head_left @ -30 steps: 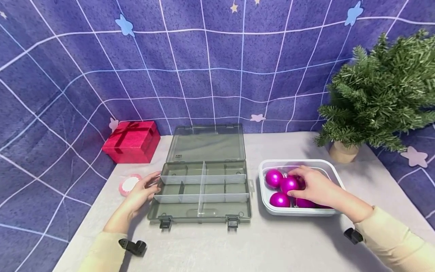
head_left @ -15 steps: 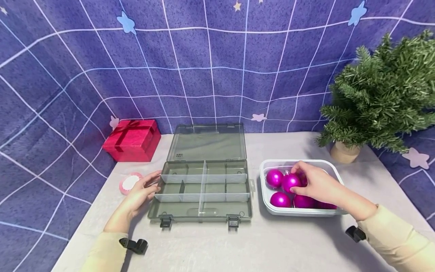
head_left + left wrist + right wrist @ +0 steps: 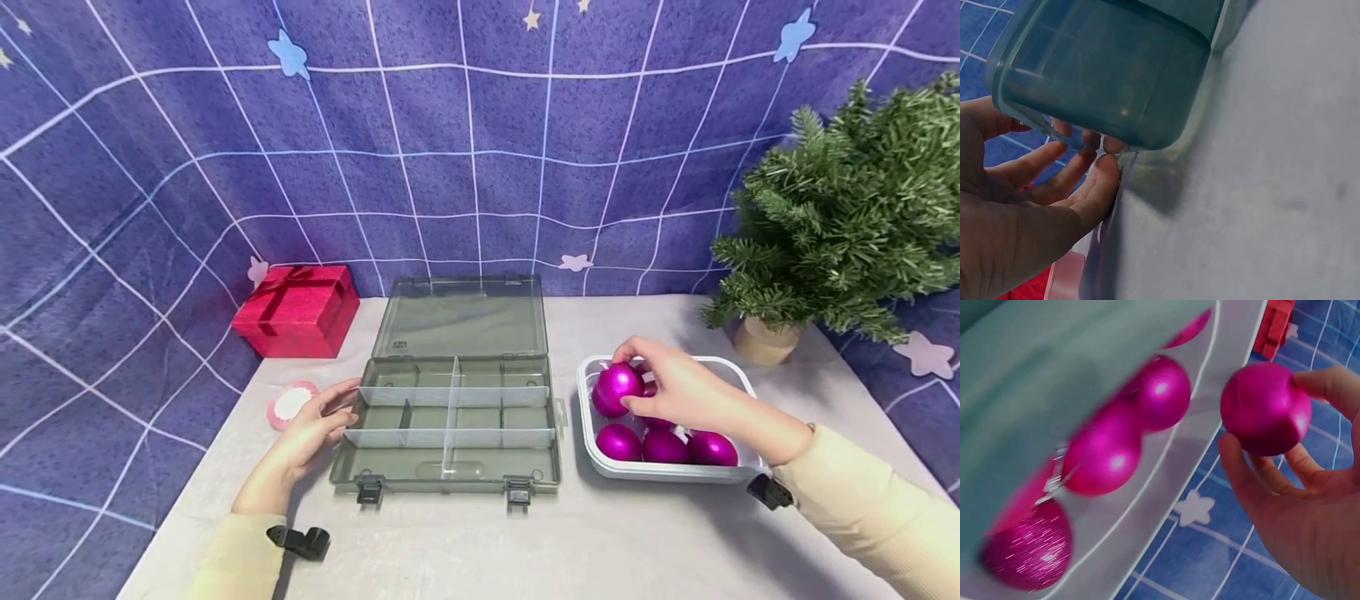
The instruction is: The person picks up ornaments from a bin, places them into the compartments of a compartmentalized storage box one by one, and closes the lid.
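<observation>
My right hand [image 3: 684, 398] pinches a shiny magenta Christmas bauble [image 3: 621, 383] between thumb and fingers, over the left part of a white plastic tub [image 3: 667, 473]. In the right wrist view the bauble [image 3: 1266, 407] shows beside the tub's rim, gripped from one side. Several more magenta baubles [image 3: 665, 447] lie in the tub; one in the right wrist view is glittery [image 3: 1030, 547]. My left hand [image 3: 307, 433] rests with loosely bent fingers against the left wall of a smoky green compartment box [image 3: 446, 485]. In the left wrist view its fingertips [image 3: 1107, 165] are right at the box's lower edge.
The box's lid [image 3: 465, 317] lies open toward the back. A red gift box [image 3: 300, 312] stands back left, with a pink-and-white roll [image 3: 288, 404] near my left hand. A small artificial Christmas tree [image 3: 832, 217] stands back right, against a purple grid-patterned cloth [image 3: 510, 192].
My right hand has lifted the bauble from among the others and carried it slightly up and left. The left hand has stayed at the compartment box.
</observation>
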{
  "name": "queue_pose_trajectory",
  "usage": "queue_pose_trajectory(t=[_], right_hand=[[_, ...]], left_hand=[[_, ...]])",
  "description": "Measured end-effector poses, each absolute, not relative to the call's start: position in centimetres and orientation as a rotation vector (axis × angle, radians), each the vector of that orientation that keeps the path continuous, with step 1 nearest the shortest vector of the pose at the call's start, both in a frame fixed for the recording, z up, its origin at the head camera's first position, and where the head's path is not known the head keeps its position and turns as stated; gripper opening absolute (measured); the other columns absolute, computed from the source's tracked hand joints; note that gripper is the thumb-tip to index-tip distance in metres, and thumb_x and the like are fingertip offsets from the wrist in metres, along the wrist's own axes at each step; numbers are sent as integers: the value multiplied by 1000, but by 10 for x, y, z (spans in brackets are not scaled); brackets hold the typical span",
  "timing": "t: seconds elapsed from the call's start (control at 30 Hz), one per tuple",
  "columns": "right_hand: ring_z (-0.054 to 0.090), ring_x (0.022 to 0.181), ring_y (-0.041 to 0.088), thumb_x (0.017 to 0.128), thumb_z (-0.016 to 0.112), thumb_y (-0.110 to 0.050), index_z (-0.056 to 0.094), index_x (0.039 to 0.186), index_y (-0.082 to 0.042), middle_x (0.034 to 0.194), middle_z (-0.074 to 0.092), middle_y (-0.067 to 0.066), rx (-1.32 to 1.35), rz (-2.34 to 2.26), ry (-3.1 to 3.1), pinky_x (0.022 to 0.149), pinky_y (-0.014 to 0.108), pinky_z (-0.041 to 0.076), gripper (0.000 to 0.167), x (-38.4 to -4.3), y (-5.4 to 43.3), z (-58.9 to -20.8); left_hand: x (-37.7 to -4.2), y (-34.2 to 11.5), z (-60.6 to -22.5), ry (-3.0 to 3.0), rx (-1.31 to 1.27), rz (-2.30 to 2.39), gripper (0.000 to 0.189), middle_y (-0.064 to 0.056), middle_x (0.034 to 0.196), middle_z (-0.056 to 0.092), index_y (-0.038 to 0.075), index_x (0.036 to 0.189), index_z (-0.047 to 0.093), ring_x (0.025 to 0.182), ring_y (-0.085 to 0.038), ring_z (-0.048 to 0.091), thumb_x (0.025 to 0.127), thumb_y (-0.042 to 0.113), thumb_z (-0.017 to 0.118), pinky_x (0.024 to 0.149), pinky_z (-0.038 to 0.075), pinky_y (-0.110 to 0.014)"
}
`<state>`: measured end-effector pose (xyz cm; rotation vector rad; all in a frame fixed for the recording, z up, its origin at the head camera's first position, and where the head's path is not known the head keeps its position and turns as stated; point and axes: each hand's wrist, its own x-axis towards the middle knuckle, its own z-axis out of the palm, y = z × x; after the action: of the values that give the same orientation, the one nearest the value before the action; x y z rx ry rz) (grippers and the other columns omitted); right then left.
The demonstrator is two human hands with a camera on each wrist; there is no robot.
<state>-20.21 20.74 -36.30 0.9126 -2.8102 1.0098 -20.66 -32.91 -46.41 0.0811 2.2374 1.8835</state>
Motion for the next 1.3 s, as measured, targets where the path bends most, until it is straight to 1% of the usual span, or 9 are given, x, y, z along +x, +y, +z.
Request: queue_pose_trajectory(t=[0.1, 0.17, 0.37, 0.53, 0.7, 1.0, 1.17, 1.3], right_hand=[[67, 105, 32, 78, 80, -5, 58, 119, -4, 119, 65, 12, 945, 1015, -2801, 83, 41, 56, 46, -206, 193, -360], [67, 106, 32, 79, 80, -4, 58, 120, -3, 119, 65, 11, 967, 1023, -2788, 84, 41, 57, 47, -209, 182, -359], [68, 104, 28, 78, 81, -3, 61, 120, -3, 116, 67, 10, 1066, 1078, -2718, 80, 36, 58, 47, -219, 146, -359], [67, 104, 26, 78, 83, -4, 62, 120, -2, 116, 68, 9, 1170, 1069, -2664, 85, 36, 57, 47, -227, 113, -358], [65, 103, 22, 81, 82, -7, 63, 120, -2, 117, 67, 8, 1222, 1069, -2657, 86, 31, 55, 44, -237, 77, -350], [66, 102, 22, 82, 81, -8, 62, 120, -3, 115, 69, 9, 1254, 1167, -2653, 86, 35, 55, 43, -248, 32, -344], [66, 102, 22, 81, 81, -6, 62, 120, -2, 116, 69, 10, 1241, 1174, -2652, 86, 33, 55, 43, -256, 10, -346], [64, 102, 21, 82, 81, -5, 62, 119, -1, 116, 67, 10, 1254, 1186, -2638, 85, 30, 55, 42, -262, -6, -349]], left_hand=[[-205, -330, -465, 2237, 75, 1877, 68, -30, 159, 28, -3, 159, 26, 140, -41, 33, 96, -3, 53, 93, 43, -31], [-204, -330, -465, 2236, 67, 1876, 68, -31, 159, 28, -3, 158, 26, 140, -42, 33, 96, -2, 53, 93, 42, -32], [-202, -329, -466, 2229, 48, 1884, 69, -30, 159, 28, -2, 159, 26, 140, -42, 34, 96, -2, 54, 93, 40, -35], [-202, -329, -467, 2236, 42, 1884, 68, -30, 159, 30, -2, 158, 27, 138, -38, 38, 96, -2, 54, 89, 44, -32], [-202, -330, -467, 2234, 29, 1898, 68, -29, 159, 30, -2, 159, 27, 138, -40, 37, 96, -3, 54, 89, 44, -31], [-205, -328, -466, 2207, 45, 1915, 69, -29, 160, 27, -2, 159, 26, 142, -43, 32, 96, -2, 53, 93, 43, -30], [-205, -328, -464, 2217, 47, 1907, 68, -30, 160, 27, -2, 159, 26, 143, -43, 31, 96, -2, 53, 93, 43, -30], [-205, -328, -463, 2218, 39, 1902, 69, -29, 160, 26, -2, 159, 26, 143, -43, 30, 96, -2, 52, 97, 41, -34]])
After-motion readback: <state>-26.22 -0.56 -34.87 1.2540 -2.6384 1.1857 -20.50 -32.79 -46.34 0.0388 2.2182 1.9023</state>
